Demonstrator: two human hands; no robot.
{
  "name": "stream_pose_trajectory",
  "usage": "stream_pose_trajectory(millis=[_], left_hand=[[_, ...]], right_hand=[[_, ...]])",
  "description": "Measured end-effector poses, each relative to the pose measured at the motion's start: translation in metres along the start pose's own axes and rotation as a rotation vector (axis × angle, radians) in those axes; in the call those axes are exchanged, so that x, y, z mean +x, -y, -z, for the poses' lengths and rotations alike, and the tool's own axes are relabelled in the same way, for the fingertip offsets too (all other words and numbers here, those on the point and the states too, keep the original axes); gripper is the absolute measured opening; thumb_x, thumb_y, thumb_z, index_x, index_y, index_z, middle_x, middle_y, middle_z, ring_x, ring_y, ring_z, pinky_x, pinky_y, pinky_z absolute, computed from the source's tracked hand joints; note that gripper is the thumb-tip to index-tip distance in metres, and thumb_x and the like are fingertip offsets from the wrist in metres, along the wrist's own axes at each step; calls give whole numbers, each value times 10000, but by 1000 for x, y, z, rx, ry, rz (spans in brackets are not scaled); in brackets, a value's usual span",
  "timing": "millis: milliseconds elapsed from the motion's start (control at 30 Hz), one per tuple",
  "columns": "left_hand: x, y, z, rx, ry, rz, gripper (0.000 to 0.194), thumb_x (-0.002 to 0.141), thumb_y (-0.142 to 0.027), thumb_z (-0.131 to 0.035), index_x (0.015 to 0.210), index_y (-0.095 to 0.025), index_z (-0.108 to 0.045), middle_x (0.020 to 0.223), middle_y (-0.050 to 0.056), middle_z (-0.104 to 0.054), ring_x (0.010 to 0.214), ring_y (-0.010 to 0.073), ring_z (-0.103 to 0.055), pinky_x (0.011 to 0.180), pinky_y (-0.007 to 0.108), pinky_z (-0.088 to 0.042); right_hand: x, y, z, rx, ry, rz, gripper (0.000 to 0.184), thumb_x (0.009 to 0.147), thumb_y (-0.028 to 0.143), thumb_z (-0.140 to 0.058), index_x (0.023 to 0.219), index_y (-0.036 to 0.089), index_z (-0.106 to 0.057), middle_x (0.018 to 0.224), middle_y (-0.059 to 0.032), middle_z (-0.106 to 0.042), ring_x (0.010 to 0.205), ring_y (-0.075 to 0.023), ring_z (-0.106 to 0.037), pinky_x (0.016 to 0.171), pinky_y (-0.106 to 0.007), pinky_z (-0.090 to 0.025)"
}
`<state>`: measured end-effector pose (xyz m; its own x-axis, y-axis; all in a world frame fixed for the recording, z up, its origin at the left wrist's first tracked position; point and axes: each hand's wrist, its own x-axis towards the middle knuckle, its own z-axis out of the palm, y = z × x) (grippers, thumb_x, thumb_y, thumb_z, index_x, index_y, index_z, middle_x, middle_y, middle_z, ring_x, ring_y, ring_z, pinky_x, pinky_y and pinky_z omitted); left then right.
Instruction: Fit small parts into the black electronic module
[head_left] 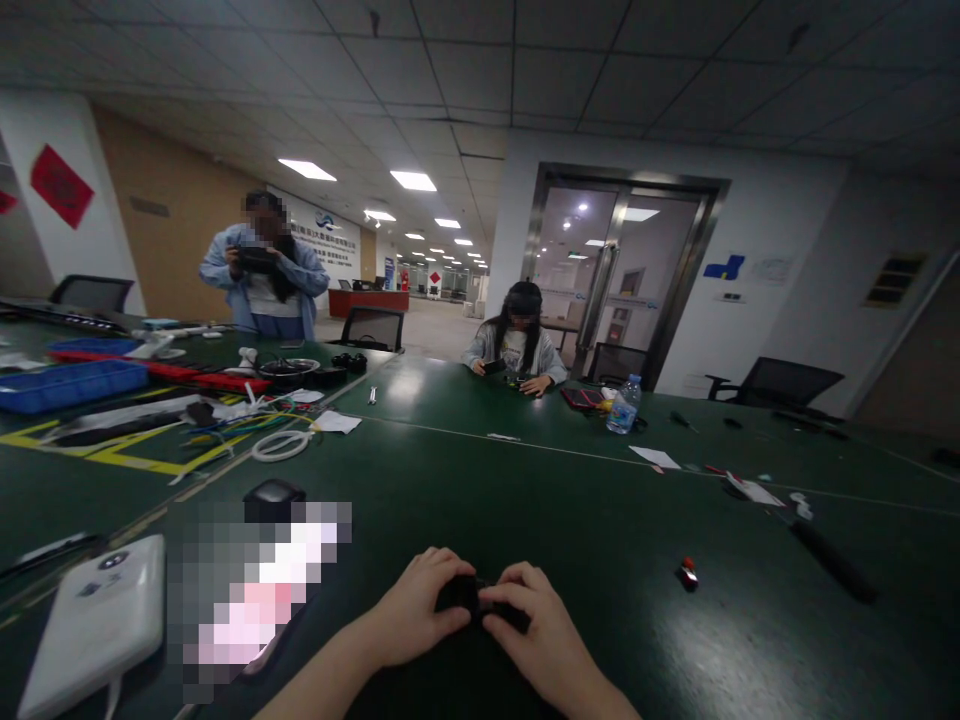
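Both my hands meet low in the middle of the view over the dark green table. My left hand and my right hand have their fingers curled around one small black object. Most of that object is hidden between the fingers, so I cannot make out what it is. A small red and black part lies on the table to the right of my right hand.
A white power bank and a blurred-out item lie at my left. Further left are a coil of white cable, blue trays and tools. A water bottle stands near a seated person; another person stands behind.
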<state>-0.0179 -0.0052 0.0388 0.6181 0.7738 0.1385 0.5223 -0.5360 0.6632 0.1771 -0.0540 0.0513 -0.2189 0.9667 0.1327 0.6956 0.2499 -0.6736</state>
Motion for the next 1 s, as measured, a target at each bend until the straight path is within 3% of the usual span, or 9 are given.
stream_pose_trajectory(millis=[867, 1000], left_hand=[[0, -1, 0, 2, 3, 8, 363, 735, -249, -609, 1094, -271, -567, 1052, 16, -582, 993, 223, -500, 889, 348, -357], [0, 1, -1, -12, -3, 9, 368, 735, -235, -610, 1098, -269, -565, 1059, 19, -582, 996, 222, -502, 882, 345, -375]], right_hand=[[0, 2, 2, 40, -62, -17, 131, 793, 251, -508, 784, 229, -637, 929, -20, -575, 900, -181, -549, 796, -286, -421], [0, -5, 1, 97, -100, -33, 189, 801, 202, -459, 907, 231, -613, 968, -24, -578, 924, -182, -556, 801, -290, -437]])
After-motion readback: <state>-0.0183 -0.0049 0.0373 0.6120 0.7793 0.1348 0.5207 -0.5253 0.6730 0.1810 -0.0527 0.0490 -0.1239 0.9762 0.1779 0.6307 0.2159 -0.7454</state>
